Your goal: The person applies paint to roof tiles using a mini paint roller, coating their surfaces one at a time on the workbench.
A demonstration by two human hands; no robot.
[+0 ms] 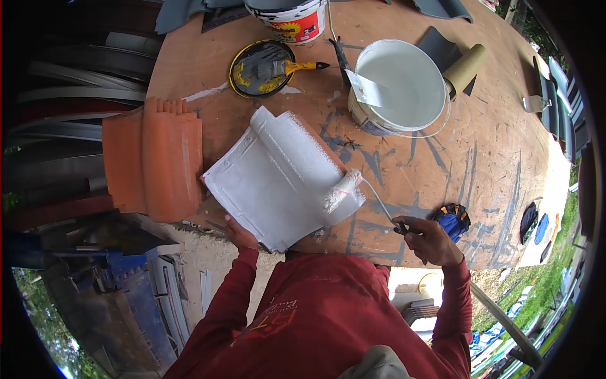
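Note:
A roof tile (265,180) coated in white paint lies at an angle on the wooden table, with bare orange along its upper right edge. My left hand (240,233) grips the tile's lower left edge, its fingers partly hidden against it. In my right hand (432,240) is the handle of a paint roller (343,189). The roller's white sleeve rests on the tile's right corner. To the left sits an unpainted orange roof tile (158,164). Behind the painted tile stands a bucket of white paint (401,85) with a flat white piece leaning inside.
A paint lid (243,79) carries a paintbrush (284,67). Beyond it stands a second bucket (297,25) with a red and yellow label. A cardboard tube (466,68) lies right of the white paint, and a blue and black bundle (452,222) lies near my right hand.

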